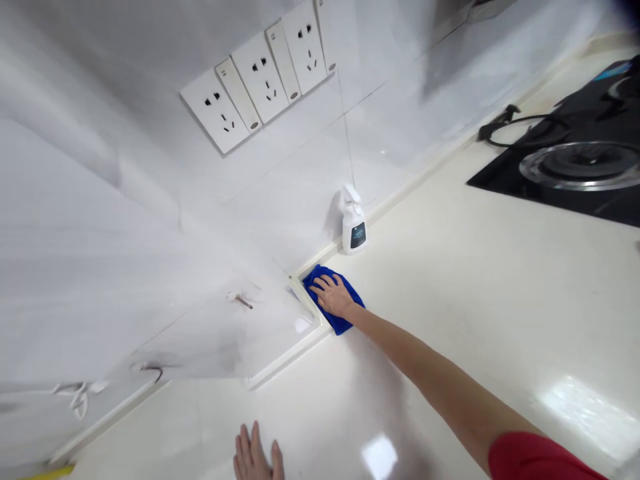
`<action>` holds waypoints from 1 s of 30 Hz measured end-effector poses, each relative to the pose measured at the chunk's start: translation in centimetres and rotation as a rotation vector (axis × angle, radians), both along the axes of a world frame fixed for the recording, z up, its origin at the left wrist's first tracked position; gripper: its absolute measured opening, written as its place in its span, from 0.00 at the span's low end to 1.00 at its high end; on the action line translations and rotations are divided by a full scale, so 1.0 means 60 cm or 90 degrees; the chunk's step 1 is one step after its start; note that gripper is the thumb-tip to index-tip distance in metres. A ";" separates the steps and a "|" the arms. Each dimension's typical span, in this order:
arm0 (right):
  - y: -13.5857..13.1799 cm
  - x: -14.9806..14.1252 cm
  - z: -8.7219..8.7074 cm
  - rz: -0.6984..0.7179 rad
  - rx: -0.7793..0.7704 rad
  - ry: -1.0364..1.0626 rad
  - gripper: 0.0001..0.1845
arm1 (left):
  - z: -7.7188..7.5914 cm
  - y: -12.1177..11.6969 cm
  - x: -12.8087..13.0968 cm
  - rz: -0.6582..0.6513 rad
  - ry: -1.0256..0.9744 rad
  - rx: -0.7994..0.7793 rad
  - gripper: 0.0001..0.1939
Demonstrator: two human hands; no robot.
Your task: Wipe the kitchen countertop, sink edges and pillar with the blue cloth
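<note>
A blue cloth (pixel 344 324) lies bunched in the counter corner, against the raised edging of the wall. My right hand (pixel 334 297) presses flat on top of it, fingers spread toward the corner. Low in the view, my left hand (pixel 256 457) rests on the white countertop (pixel 450 280) with its fingers stretched out and nothing in it. Just beyond the cloth stands a white spray bottle (pixel 354 223) with a dark label, upright against the back wall.
A black gas hob (pixel 560 160) with a round burner occupies the right side, a black cable (pixel 525 130) beside it. Several wall sockets (pixel 260 79) line the wall above. Hooks (pixel 243 302) stick out from the left wall, and a yellow object (pixel 50 473) shows at bottom left.
</note>
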State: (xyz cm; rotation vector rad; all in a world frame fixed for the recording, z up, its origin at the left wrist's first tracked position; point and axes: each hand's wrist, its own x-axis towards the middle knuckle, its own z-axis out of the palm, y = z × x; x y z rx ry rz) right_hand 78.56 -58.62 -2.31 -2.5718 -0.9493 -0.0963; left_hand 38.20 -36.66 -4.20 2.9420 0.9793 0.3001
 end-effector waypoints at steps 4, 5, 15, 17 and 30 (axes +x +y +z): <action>-0.053 -0.072 0.002 0.018 -0.027 -0.017 0.26 | 0.009 -0.004 0.002 0.012 0.004 -0.019 0.31; -0.067 -0.095 0.001 0.015 -0.032 -0.023 0.27 | 0.010 -0.005 0.002 0.013 0.006 -0.024 0.31; -0.066 -0.427 -0.023 0.016 -0.013 -0.077 0.32 | 0.012 -0.012 -0.002 0.003 -0.035 -0.063 0.32; -0.048 -0.495 -0.020 0.100 -0.003 -0.078 0.33 | 0.014 -0.018 -0.004 -0.004 -0.039 -0.064 0.32; -0.175 -0.487 -0.080 -0.092 0.052 -0.211 0.33 | 0.049 0.116 -0.284 0.043 -0.030 -0.141 0.27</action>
